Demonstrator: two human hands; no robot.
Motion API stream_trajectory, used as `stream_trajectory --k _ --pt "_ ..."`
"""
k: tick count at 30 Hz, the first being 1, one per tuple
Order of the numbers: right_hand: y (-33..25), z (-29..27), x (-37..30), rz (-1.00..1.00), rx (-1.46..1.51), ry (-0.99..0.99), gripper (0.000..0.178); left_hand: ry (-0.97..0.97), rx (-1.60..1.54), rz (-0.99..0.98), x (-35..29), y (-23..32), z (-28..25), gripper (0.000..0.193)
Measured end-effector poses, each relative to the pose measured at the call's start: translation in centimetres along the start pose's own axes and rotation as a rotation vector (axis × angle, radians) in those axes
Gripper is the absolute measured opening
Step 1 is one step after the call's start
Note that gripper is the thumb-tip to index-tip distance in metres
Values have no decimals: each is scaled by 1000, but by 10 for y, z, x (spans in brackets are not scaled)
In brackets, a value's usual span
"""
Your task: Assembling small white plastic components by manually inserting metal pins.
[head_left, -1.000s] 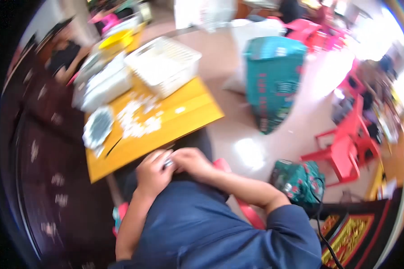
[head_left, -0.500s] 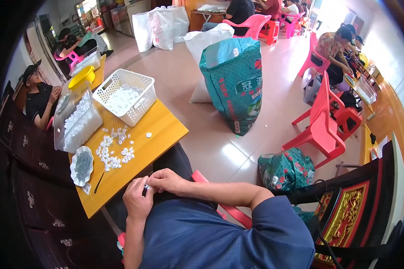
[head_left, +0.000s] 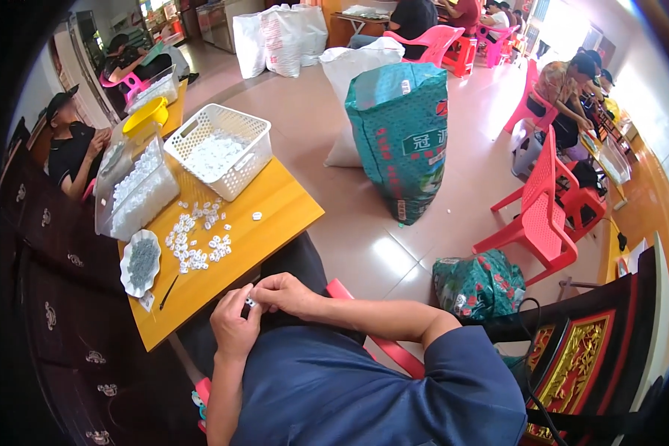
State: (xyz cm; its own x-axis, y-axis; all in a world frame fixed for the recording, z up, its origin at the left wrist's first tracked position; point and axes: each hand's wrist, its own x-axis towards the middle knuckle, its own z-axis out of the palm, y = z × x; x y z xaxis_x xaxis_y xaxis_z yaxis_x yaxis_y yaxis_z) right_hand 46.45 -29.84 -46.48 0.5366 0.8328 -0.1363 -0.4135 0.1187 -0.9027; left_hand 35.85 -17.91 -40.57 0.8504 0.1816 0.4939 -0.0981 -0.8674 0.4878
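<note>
In front of my body, beside the table's near edge, my two hands meet fingertip to fingertip. My left hand (head_left: 233, 325) is closed, pinching a small white plastic piece (head_left: 250, 302) with dark spots, mostly covered by fingers. My right hand (head_left: 288, 294) is closed too, its thumb and fingertips pressed on the same piece. On the yellow wooden table (head_left: 271, 215) lies a loose scatter of similar small white pieces (head_left: 193, 260). A scalloped white dish (head_left: 153, 281) holds a heap of tiny grey parts (head_left: 143, 257). Close by rests a thin black tool (head_left: 169, 293).
A white perforated basket (head_left: 238, 178) and a clear bin (head_left: 105, 215), both with white pieces, stand farther back near a yellow bowl (head_left: 147, 117). Green sacks (head_left: 398, 141) and a red chair (head_left: 528, 230) are on the floor to the right. Other people sit around the room.
The whole view has shifted slightly, so the surroundings sit farther right. My hands stay together, their fingers turned a little, and the white piece shows at a different angle.
</note>
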Motion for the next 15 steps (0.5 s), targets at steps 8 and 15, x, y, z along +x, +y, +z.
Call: stream_trajectory --k 8,15 --pt "11 15 2 10 -25 -36 22 -23 36 -26 -15 -10 -10 28" --pt "-14 -4 -9 -37 -181 57 22 -42 -46 -63 -1 -11 3 33"
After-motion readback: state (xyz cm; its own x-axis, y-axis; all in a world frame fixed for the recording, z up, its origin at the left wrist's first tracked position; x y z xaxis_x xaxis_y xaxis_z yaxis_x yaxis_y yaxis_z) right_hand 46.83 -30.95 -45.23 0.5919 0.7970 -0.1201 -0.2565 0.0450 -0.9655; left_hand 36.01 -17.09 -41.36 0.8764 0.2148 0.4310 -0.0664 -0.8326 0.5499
